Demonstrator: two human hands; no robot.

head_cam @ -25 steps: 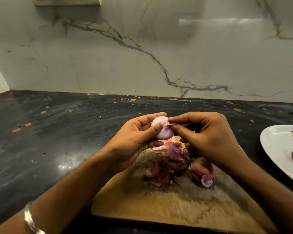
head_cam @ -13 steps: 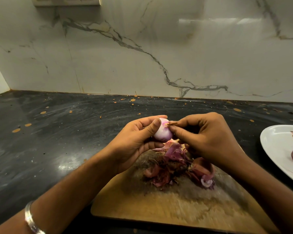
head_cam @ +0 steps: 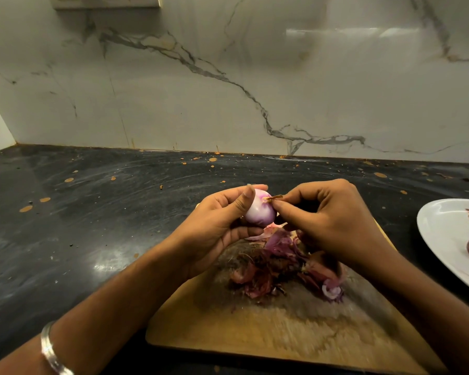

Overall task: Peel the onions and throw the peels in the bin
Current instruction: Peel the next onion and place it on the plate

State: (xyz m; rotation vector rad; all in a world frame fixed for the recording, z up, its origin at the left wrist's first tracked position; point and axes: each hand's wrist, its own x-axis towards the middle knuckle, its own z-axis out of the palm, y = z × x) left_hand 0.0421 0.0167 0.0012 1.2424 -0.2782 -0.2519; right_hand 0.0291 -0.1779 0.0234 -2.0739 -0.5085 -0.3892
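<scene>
Head view is showing the dark table carrying a wooden board heaped with peels. Above it, the left hand is gripping the nearly bare onion, while the right hand, immediately to its right, is pinching a dry skin strip at its tip.

The plate is cut off by the right edge. The left hand hides part of the onion. The right hand hides some peels. The board looks blurry.
</scene>
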